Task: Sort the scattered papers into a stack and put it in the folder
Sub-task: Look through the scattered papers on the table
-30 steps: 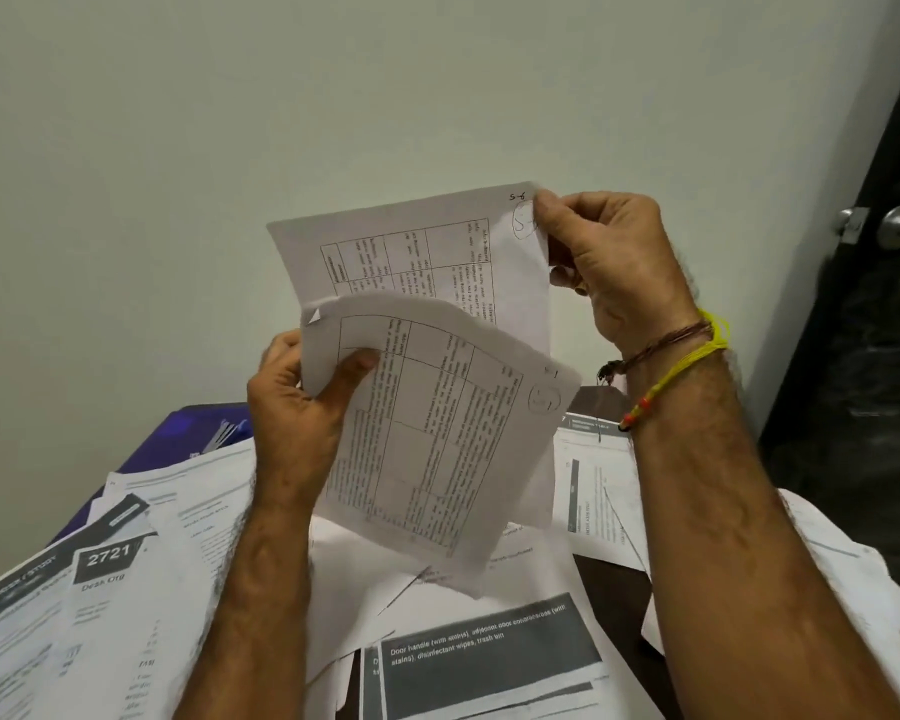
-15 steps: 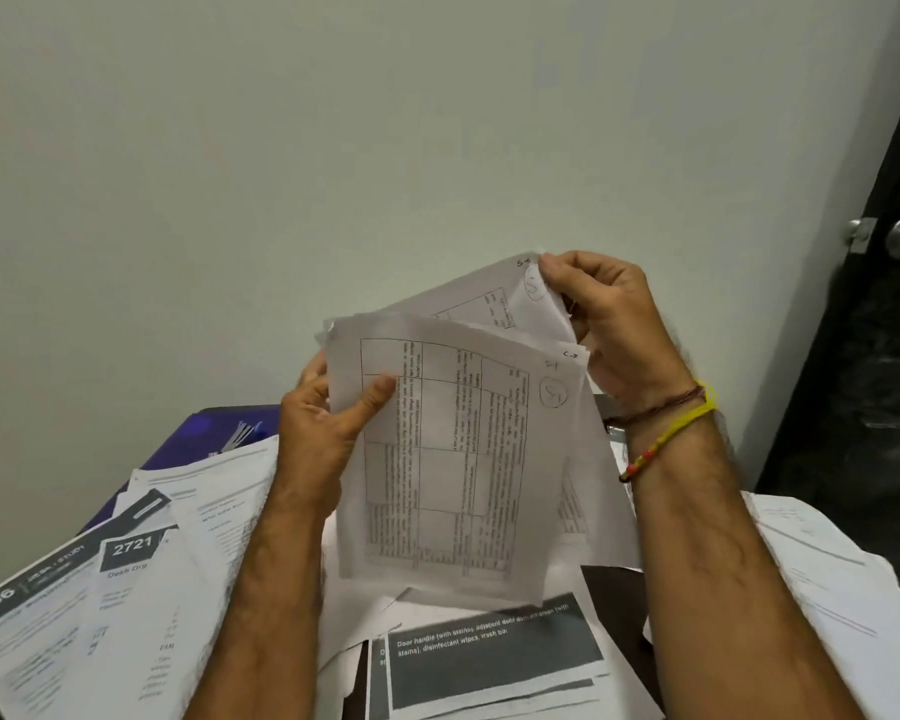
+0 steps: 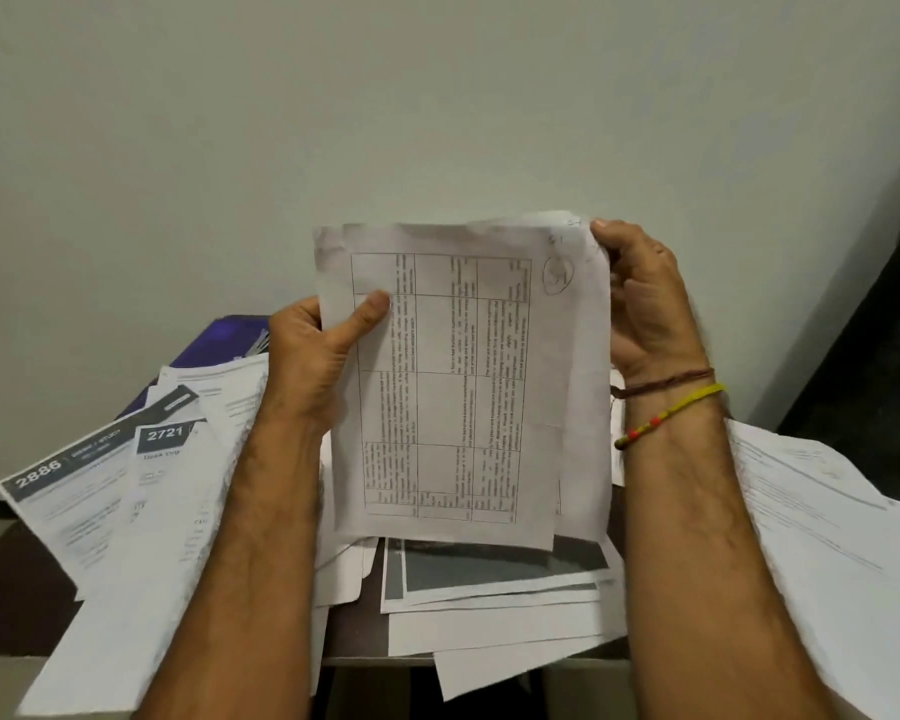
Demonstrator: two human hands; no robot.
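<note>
Held sheets [image 3: 463,387] — two or more printed table pages, upright above the table, front page nearly covering the one behind. Left hand [image 3: 318,356]: thumb clamped on the front face at the left edge, fingers hidden behind. Right hand [image 3: 645,304]: fingers curled round the upper right corner. Loose papers [image 3: 126,511] — scattered over the dark table [image 3: 354,631], left, centre and right. Purple folder [image 3: 219,340]: back left, partly under papers.
</note>
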